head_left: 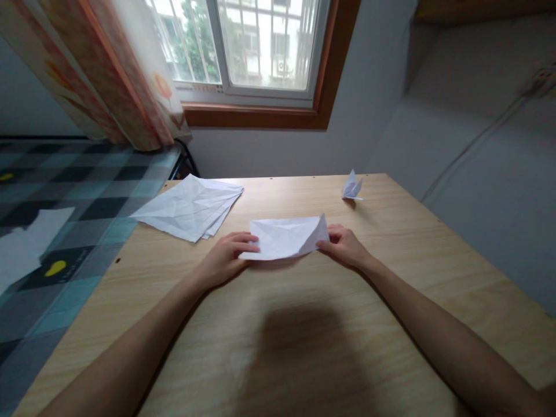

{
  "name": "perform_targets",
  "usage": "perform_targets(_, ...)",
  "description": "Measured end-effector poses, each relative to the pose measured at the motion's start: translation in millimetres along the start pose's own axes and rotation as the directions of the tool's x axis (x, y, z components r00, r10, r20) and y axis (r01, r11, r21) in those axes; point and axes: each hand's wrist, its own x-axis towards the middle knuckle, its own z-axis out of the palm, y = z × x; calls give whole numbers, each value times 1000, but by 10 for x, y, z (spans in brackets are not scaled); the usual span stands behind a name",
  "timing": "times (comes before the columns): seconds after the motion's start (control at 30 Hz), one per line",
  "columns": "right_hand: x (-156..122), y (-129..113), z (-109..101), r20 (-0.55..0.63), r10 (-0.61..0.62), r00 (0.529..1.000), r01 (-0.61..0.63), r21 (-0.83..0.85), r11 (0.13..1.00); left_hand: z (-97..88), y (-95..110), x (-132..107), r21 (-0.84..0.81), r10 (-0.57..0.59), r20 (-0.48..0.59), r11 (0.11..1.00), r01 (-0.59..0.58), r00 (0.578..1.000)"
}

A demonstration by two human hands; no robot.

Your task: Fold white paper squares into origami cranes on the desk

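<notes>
Two hands, one piece of paper: the left hand [232, 255] has one end and the right hand [347, 246] has the other. What they've got is a creased white paper sheet, folded into a wide, flattish shape [284, 238], out over the middle of the pale wood-grain tabletop [417, 260]. My guess is it's held at both ends because thin paper flops otherwise; the near edge bows a bit, and a pointed flap stands up at the right end. There's shadow under that near edge, so at least part seems raised, though I can't tell if the far side touches down.

As for the grip, neither side is spread wide. On the left, the fingers lie over the paper's end, pretty much closed on it (can't really see what's underneath). On the right, the thumb sits on the near face with the fingers tucked behind, so that's a fairly clear pinch. Looks light rather than clenched, I'd say.

The loose stack of creased white paper sheets [191, 208] sits at the far left, probably to be out of the way while within reach. A small white folded-paper figure with pointed tips [352, 188] stands near the back right, well apart from the hands, maybe so nothing knocks it.
</notes>
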Motion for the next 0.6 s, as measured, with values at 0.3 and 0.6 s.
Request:
perform_targets(0.3, 7, -29, 133, -165, 117, 979, -157, -251, 955, 65, 21, 11, 222, -92, -129, 968, 119, 987)
perform_targets(0.6, -44, -171, 201, -259, -47, 965, -65, -408, 910, 220, 73, -27, 433, 85, -59, 900, -51, 995)
